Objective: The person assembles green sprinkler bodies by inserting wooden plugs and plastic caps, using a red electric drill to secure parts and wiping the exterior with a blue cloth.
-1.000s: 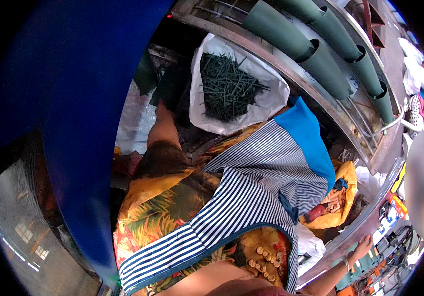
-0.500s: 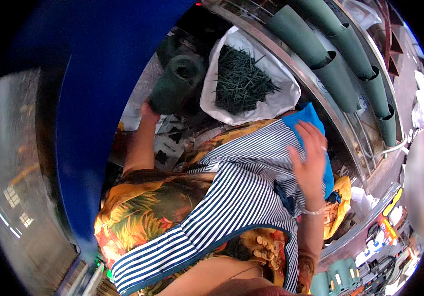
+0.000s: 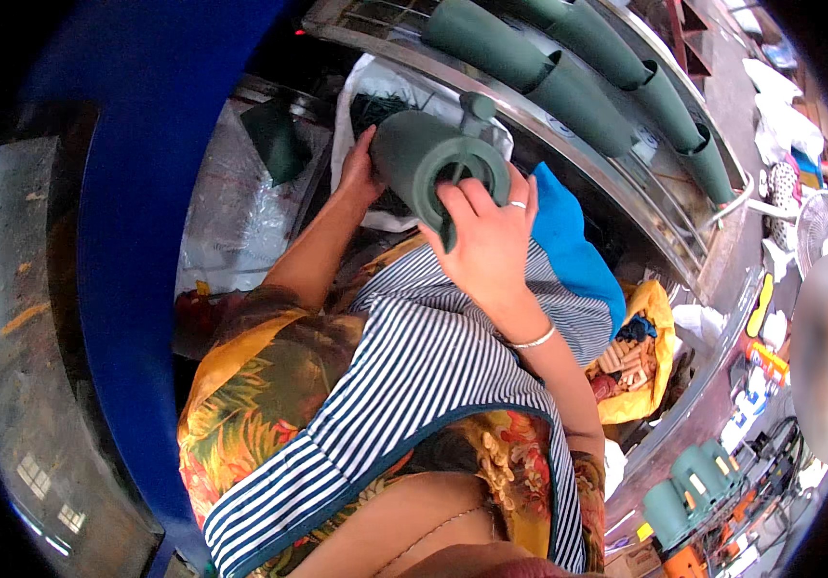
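Note:
A dark green plastic cylinder (image 3: 414, 144), hollow and thick-rimmed, with a small round stub on its side, is held above my lap. My left hand (image 3: 361, 173) grips its far left side, the fingers partly hidden behind it. At the near open end, my right hand (image 3: 486, 241) has its fingers bent into the opening around a thin rod-like piece (image 3: 457, 173). The fingertips are inside, so their exact hold is partly hidden. Behind the cylinder is a white sack (image 3: 348, 101) holding thin dark green sticks (image 3: 375, 106).
Several green cylinders (image 3: 578, 101) lie in rows on a metal-framed rack (image 3: 660, 217) at the far right. A yellow bag (image 3: 660, 328) of tan pieces sits right of my lap. On the left stands a large blue panel (image 3: 144, 241). A flat green piece (image 3: 276, 140) lies at the back left.
My left hand has brought the green cylinder rightward and nearer, in front of the white sack. My right hand has left the blue cloth at my lap and reached into the cylinder's open end.

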`<state>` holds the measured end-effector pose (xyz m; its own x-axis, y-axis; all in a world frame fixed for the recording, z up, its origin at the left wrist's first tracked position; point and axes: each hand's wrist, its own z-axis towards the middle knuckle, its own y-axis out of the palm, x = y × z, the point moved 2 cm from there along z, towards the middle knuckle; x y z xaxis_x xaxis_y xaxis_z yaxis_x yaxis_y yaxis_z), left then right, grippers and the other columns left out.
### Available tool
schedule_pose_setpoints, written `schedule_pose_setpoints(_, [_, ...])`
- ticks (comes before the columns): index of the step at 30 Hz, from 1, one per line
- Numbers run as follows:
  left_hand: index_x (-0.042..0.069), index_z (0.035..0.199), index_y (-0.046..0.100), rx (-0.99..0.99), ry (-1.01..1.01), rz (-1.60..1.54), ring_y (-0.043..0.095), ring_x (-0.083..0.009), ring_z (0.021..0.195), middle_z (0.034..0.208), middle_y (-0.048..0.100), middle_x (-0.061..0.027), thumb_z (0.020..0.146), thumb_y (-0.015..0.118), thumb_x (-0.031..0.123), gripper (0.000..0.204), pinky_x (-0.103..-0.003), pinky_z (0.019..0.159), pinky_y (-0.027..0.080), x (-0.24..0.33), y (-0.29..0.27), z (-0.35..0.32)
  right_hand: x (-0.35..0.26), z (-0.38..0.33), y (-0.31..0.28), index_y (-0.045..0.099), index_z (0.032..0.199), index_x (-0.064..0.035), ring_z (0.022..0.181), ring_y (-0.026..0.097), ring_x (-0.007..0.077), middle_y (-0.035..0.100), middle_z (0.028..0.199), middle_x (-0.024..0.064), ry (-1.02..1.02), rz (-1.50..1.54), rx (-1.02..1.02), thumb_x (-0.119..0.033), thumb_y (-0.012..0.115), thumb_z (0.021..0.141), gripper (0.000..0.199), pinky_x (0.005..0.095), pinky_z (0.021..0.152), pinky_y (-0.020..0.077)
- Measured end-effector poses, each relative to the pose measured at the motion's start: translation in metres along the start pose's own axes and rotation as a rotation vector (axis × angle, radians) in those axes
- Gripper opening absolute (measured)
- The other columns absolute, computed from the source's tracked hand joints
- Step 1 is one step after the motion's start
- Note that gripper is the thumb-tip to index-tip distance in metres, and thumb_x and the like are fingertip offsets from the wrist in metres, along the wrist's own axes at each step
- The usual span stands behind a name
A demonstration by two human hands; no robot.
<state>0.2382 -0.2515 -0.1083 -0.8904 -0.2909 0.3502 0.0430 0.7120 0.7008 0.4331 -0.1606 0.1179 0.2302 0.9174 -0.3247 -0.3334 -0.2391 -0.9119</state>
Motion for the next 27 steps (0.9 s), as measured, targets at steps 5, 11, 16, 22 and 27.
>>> schedule_pose_setpoints(5, [0.005,0.124,0.058,-0.197,-0.011,-0.022,0.059,-0.0262,0.115,0.124,0.063,-0.0103,0.099,0.049,0.039,0.043,-0.043,0.101,0.045,-0.013,-0.008,0.015,0.000,0.002,-0.007,0.055,0.131,-0.0236,0.135,0.034,0.0410,0.059,0.121,0.0025,-0.007,-0.012,-0.067,-0.041,0.077,0.068,0.069,0.0750,0.103,0.0174])
schedule_pose_setpoints(11, [0.005,0.122,0.060,-0.196,-0.055,0.046,0.062,-0.0256,0.111,0.120,0.066,-0.0102,0.098,0.052,0.039,0.042,-0.042,0.099,0.047,0.010,-0.024,0.019,-0.003,-0.005,-0.013,0.053,0.137,-0.0318,0.136,0.040,0.0288,0.061,0.123,-0.0014,-0.255,-0.192,0.076,-0.031,0.070,0.071,0.068,0.0653,0.109,0.0236])
schedule_pose_setpoints(16, [0.002,0.133,0.052,-0.190,-0.069,0.124,0.055,-0.0304,0.122,0.130,0.060,-0.0128,0.096,0.041,0.060,0.069,-0.050,0.107,0.038,0.044,0.024,-0.015,0.021,0.001,-0.028,0.059,0.128,-0.0146,0.100,0.060,0.0216,0.064,0.099,0.0034,-0.245,-0.119,0.336,-0.015,0.069,0.073,0.056,0.0503,0.107,0.0370])
schedule_pose_setpoints(22, [0.000,0.135,0.048,-0.380,0.214,0.514,0.053,-0.0284,0.122,0.133,0.056,-0.0135,0.095,0.061,0.033,0.053,-0.043,0.106,0.040,0.009,0.130,-0.062,0.098,-0.019,-0.048,0.058,0.121,-0.0028,0.099,0.059,0.0333,0.065,0.105,0.0128,0.411,0.298,0.647,-0.013,0.073,0.078,0.046,0.0406,0.095,0.0436])
schedule_pose_setpoints(27, [0.002,0.129,0.051,-0.416,0.248,0.550,0.058,-0.0271,0.113,0.124,0.060,-0.0118,0.086,0.072,0.012,0.050,-0.042,0.096,0.048,-0.068,0.260,-0.030,0.153,-0.099,-0.056,0.047,0.130,0.0027,0.112,0.052,0.0371,0.054,0.127,0.0196,0.621,0.140,0.917,-0.018,0.065,0.088,0.050,0.0436,0.097,0.0409])
